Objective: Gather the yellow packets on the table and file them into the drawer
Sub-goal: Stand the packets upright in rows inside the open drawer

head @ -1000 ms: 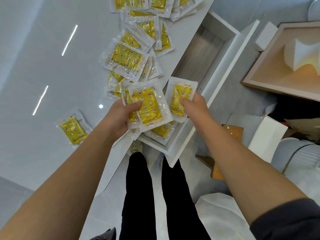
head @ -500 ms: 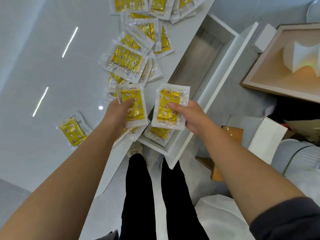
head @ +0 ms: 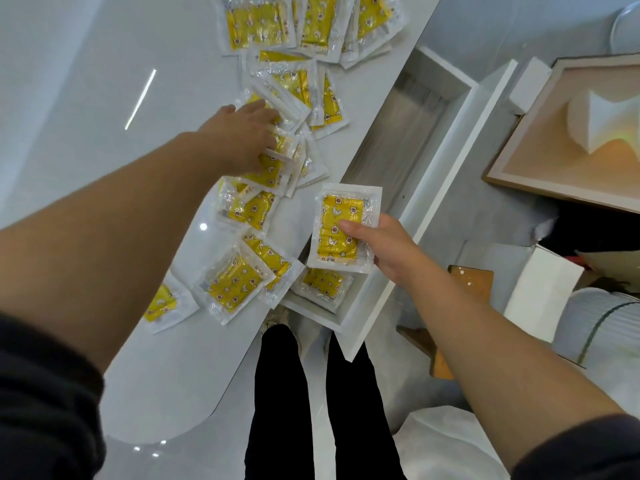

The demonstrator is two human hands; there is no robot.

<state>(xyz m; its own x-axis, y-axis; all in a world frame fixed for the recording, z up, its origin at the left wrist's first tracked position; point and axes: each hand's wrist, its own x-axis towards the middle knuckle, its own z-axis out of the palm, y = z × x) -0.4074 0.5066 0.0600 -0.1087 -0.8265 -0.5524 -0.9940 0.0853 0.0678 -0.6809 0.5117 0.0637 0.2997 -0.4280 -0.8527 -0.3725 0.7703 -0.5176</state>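
Observation:
Many yellow packets in clear wrap (head: 256, 26) lie scattered over the white table (head: 104, 133). My left hand (head: 247, 133) reaches out, palm down, on the heap in the middle; its fingers cover packets and I cannot see if they pinch one. Two packets (head: 235, 285) lie near the table's front edge. My right hand (head: 388, 247) pinches one yellow packet (head: 341, 226), thumb on its face, above the near end of the open white drawer (head: 446, 168). One packet (head: 322, 282) lies inside the drawer's near corner.
A wood-framed tray holding a white foam block (head: 571, 133) lies on the floor at the right. A white box (head: 540, 285), a brown wooden piece (head: 474, 282) and a white sack (head: 450, 445) stand by the drawer. My legs in black trousers (head: 277, 393) are below the table edge.
My left hand has let go of its packets at the table's front edge and reached forward onto the heap. My right hand still holds its packet over the drawer.

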